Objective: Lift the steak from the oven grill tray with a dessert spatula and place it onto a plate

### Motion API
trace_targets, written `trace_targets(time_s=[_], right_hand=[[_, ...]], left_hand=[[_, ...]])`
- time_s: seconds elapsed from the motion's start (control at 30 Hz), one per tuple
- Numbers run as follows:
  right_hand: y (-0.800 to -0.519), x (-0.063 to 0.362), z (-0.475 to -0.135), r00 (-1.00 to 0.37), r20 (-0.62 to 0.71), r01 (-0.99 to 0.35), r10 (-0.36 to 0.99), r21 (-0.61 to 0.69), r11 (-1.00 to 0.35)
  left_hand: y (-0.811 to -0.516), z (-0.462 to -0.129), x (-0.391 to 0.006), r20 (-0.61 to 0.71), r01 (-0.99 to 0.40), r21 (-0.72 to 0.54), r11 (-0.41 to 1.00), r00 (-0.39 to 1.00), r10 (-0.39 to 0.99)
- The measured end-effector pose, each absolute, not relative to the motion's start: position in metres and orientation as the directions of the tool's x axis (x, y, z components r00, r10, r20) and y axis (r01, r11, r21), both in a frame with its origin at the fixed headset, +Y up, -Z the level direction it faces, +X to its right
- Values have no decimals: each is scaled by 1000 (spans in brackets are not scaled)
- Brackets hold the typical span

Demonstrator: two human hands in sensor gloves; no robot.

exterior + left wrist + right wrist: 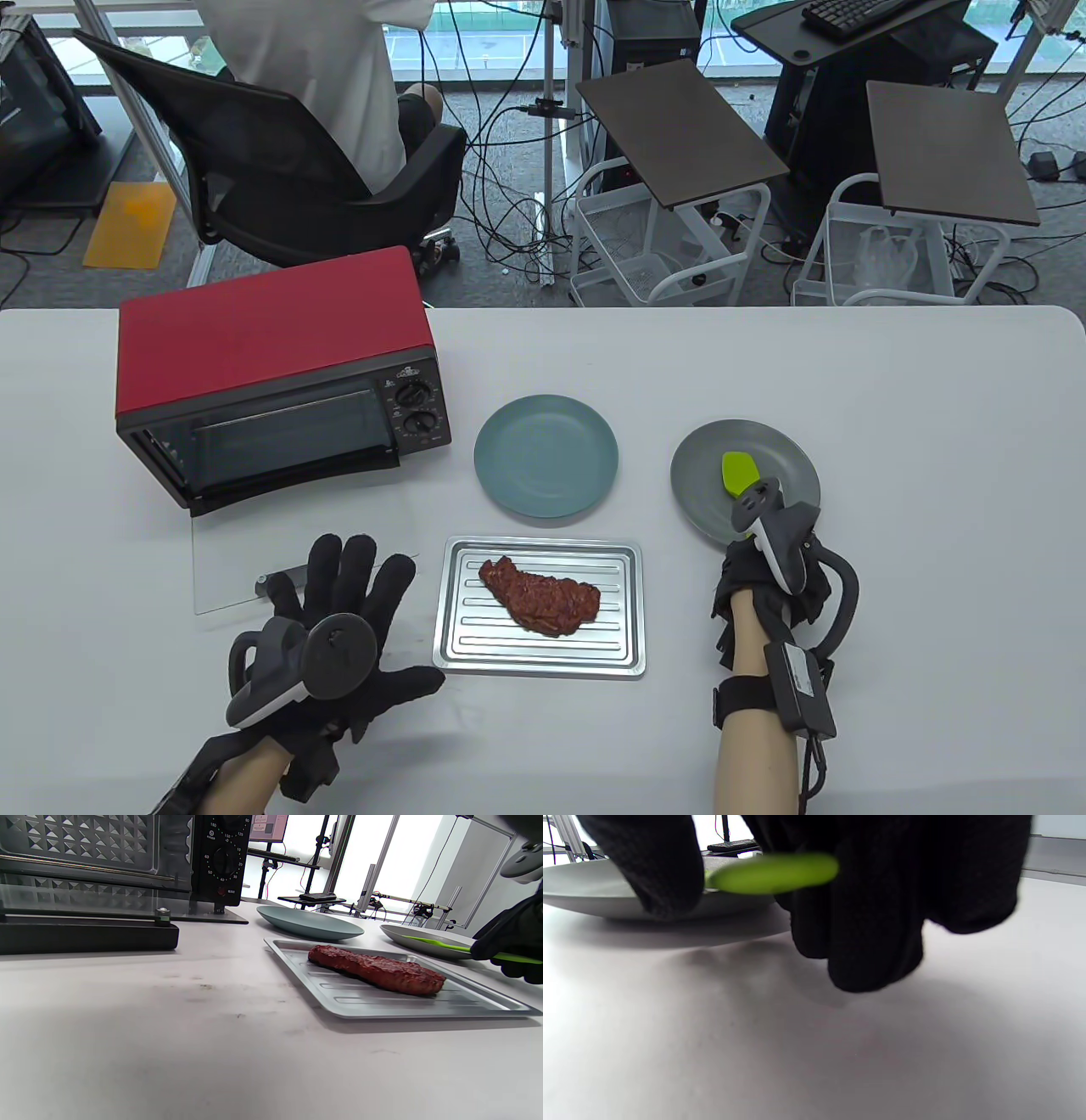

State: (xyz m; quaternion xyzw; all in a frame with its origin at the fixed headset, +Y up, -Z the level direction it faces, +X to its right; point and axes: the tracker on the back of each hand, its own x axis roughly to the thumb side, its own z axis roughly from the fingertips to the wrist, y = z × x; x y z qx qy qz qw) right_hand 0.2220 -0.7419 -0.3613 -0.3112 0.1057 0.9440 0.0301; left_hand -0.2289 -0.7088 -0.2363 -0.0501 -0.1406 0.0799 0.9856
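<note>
A brown steak [540,596] [375,969] lies on the silver ribbed grill tray [458,645] [382,1007] near the table's front. A blue-green plate [545,456] [309,923] sits just behind the tray. To the right stands a grey plate [780,458] [424,938] with the green spatula [738,472] [441,946] [774,873] lying across it. My right hand [751,560] [746,906] curls round the spatula's handle at the plate's near rim. My left hand [344,607] rests flat on the table left of the tray, fingers spread, holding nothing.
A red toaster oven [280,373] [106,861] stands at the back left with its glass door [254,560] folded down onto the table. A person sits on an office chair [280,187] behind the table. Bare tabletop lies right of the grey plate.
</note>
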Motion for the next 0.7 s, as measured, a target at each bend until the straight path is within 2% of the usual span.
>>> trace_targets(time_s=[0.3,0.6,0.7], right_hand=[[-748,222,-360,-797,-604,-126,-2,170,-977],[-755,220,-358,-806,-592,-62,-30,135,-989],[-757,215,-355,-817,-574,-3,-57,103,-995]], left_hand=[[-710,-237,-228,271,-139,-131,982,947,170],[-712,-238,-226,264,-136,-154,979,949,173],[-712,-238,-226,261,-135,-159,978,950,173]])
